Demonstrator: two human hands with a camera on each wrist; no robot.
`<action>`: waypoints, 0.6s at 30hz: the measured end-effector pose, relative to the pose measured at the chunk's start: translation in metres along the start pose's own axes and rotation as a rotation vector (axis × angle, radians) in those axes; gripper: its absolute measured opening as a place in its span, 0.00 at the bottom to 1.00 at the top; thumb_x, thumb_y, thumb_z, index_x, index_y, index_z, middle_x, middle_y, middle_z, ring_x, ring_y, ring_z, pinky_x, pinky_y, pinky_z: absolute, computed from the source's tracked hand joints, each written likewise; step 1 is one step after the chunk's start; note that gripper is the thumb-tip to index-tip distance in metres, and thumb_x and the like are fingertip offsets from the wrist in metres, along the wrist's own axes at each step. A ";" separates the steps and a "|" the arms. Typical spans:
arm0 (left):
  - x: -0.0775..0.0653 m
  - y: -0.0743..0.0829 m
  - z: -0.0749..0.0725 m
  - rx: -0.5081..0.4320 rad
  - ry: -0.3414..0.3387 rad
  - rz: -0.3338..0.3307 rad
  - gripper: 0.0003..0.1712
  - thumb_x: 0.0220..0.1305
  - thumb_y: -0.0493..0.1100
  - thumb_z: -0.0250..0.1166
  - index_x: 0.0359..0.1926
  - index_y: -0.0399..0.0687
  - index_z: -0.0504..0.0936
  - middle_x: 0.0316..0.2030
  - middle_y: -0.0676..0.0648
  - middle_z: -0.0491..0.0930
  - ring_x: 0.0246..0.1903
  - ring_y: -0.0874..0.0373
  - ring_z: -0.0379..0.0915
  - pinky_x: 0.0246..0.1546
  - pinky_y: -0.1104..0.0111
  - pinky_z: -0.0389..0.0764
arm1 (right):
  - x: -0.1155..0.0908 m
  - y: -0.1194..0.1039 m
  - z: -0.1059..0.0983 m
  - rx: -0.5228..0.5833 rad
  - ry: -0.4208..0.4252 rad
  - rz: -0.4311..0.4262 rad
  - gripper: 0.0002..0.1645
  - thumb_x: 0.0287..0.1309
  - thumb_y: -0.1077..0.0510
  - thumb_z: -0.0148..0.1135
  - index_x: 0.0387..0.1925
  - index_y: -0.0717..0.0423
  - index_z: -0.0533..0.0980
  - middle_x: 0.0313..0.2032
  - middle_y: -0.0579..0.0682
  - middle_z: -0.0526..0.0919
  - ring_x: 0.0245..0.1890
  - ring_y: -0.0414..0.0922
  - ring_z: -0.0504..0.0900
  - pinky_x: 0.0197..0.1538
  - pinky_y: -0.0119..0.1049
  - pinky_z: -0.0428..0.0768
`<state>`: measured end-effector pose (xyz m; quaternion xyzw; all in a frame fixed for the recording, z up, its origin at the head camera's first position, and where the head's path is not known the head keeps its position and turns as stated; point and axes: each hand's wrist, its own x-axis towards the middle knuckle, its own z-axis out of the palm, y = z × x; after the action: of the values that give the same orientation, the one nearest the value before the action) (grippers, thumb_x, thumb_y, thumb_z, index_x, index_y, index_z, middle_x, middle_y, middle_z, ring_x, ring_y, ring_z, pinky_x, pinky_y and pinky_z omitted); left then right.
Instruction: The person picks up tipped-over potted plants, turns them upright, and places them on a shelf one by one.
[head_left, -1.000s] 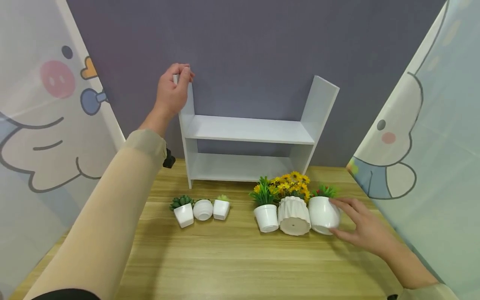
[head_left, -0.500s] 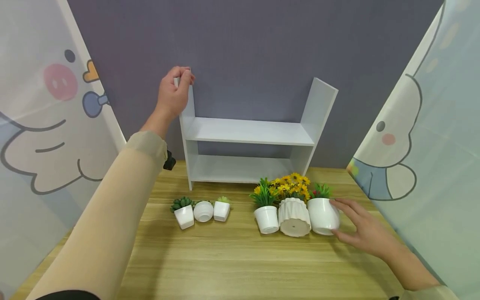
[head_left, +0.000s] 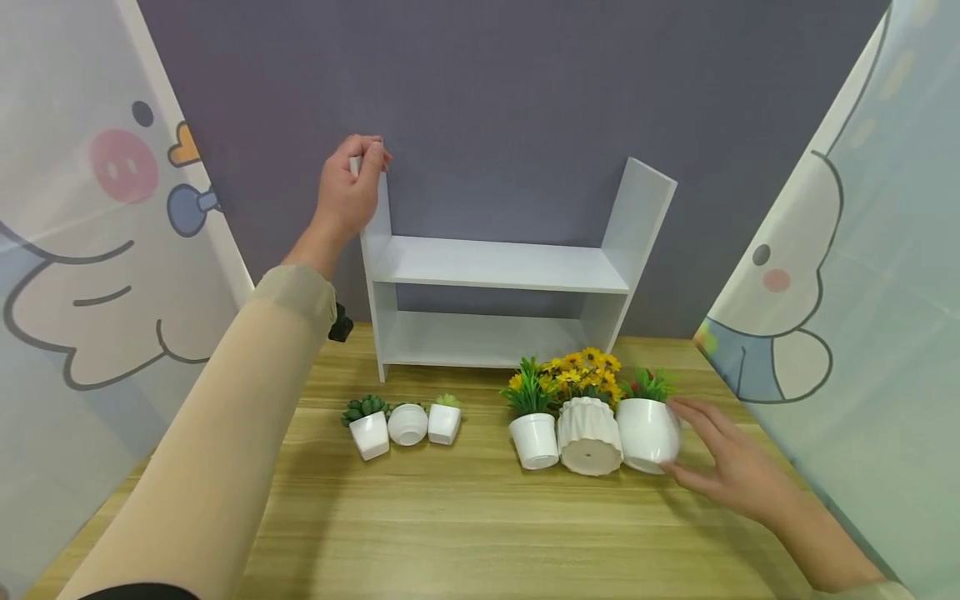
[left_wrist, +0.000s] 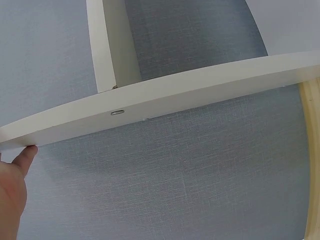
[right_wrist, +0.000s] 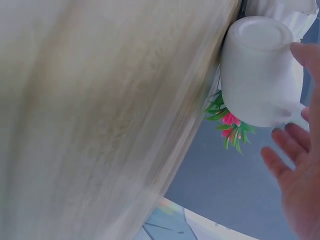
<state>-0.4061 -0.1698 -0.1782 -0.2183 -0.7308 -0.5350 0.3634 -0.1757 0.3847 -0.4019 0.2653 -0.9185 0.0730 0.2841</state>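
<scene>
A grey wall backs the wooden table, whose surface stretches along the near side. The white shelf stands at the back, gripped at its top left edge by the left hand. The right hand, spread wide, is at the side of the round white pot, lying rightmost beside the ribbed pot.

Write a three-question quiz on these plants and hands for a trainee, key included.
1. Which does the left hand touch?
A) the ribbed pot
B) the white shelf
C) the yellow flowers

2. True or false: the right hand is nearest the ribbed pot.

3. Fill in: in the head view, the left-side group has ___ small white pots.

Key: 1. B. 2. False; it is nearest the smooth round white pot. 3. Three.
</scene>
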 end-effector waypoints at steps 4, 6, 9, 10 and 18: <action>0.001 -0.001 0.001 -0.005 0.000 0.011 0.17 0.84 0.47 0.56 0.31 0.54 0.78 0.39 0.68 0.79 0.70 0.61 0.75 0.67 0.73 0.73 | -0.002 -0.011 -0.001 0.070 -0.041 0.162 0.58 0.44 0.46 0.91 0.72 0.63 0.71 0.62 0.64 0.79 0.53 0.62 0.87 0.47 0.59 0.89; 0.002 -0.002 0.002 -0.003 -0.003 0.015 0.17 0.84 0.47 0.56 0.31 0.54 0.78 0.40 0.67 0.79 0.71 0.60 0.75 0.68 0.73 0.73 | -0.002 -0.018 -0.001 0.134 -0.100 0.302 0.57 0.53 0.43 0.87 0.74 0.65 0.67 0.63 0.70 0.76 0.52 0.68 0.87 0.46 0.65 0.88; 0.002 -0.003 0.002 0.007 -0.003 0.016 0.17 0.84 0.47 0.56 0.31 0.54 0.78 0.41 0.67 0.79 0.71 0.60 0.75 0.69 0.73 0.72 | 0.001 -0.027 -0.001 0.231 -0.189 0.503 0.59 0.65 0.38 0.79 0.77 0.71 0.59 0.65 0.77 0.71 0.53 0.76 0.86 0.47 0.67 0.88; 0.002 -0.003 0.001 0.008 -0.002 0.015 0.17 0.84 0.47 0.56 0.31 0.55 0.78 0.41 0.67 0.79 0.71 0.61 0.75 0.69 0.73 0.72 | 0.003 -0.029 0.000 0.259 -0.214 0.548 0.60 0.68 0.37 0.76 0.78 0.74 0.56 0.66 0.80 0.69 0.53 0.77 0.85 0.49 0.67 0.88; 0.002 -0.004 0.002 0.017 0.001 0.009 0.18 0.85 0.48 0.55 0.32 0.53 0.78 0.43 0.63 0.80 0.72 0.60 0.75 0.71 0.72 0.72 | 0.019 -0.032 0.011 0.467 -0.362 0.794 0.68 0.77 0.32 0.62 0.79 0.84 0.41 0.71 0.88 0.63 0.63 0.78 0.81 0.53 0.55 0.91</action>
<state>-0.4105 -0.1699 -0.1799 -0.2183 -0.7341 -0.5272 0.3681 -0.1776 0.3461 -0.4014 -0.0402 -0.9424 0.3321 0.0033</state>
